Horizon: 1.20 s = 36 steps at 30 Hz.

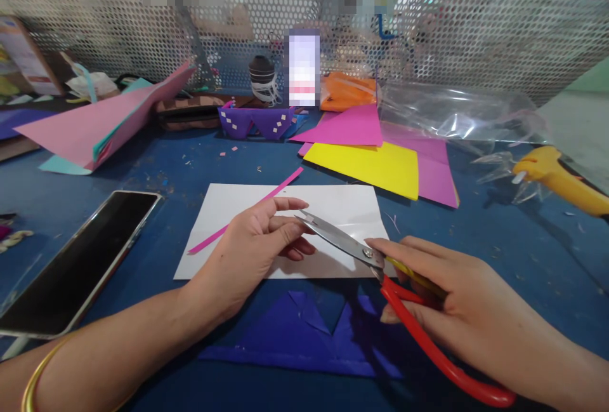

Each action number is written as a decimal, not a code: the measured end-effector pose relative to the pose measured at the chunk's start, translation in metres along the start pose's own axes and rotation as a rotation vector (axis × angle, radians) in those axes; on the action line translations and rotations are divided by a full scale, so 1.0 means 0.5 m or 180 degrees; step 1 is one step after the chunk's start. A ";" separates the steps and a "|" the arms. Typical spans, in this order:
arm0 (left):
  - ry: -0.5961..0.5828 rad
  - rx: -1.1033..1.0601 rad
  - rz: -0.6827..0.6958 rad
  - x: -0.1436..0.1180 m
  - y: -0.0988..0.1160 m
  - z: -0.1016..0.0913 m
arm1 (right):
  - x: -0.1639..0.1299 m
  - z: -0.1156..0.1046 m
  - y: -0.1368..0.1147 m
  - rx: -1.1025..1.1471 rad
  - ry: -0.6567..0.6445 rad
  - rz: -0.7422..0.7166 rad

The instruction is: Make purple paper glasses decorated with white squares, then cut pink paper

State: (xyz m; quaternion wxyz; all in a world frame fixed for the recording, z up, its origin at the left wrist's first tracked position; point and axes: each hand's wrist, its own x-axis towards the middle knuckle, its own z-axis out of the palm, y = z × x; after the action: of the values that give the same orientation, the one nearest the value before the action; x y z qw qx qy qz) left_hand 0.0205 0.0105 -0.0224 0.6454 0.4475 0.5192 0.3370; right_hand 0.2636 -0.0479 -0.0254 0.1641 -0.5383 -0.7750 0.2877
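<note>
The right hand (457, 317) grips the red handles of the scissors (361, 253), fingers curled round them. Their long axis runs from the tabletop's near right edge up-left, the nearly closed blades pointing at the left hand (257, 253). That hand's fingers pinch loosely at the blade tips; whether they hold anything I cannot tell. Both hover over a white sheet (342, 206), a pink strip (247, 212) lying across it.

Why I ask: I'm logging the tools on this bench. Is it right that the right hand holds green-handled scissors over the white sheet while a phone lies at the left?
Not quite: the head view shows the scissors have red handles, not green. The rest holds: the right hand holds them over the white sheet, and the phone lies at the left.
</note>
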 end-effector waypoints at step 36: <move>-0.0083 -0.0088 -0.0097 0.004 -0.002 -0.005 | 0.001 -0.002 0.004 -0.0053 -0.0150 0.0057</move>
State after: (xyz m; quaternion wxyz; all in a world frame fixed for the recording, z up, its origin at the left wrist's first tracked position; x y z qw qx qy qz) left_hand 0.0186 0.0124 -0.0240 0.6634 0.4349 0.5128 0.3284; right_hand 0.2653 -0.0467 -0.0259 0.1387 -0.5396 -0.7762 0.2952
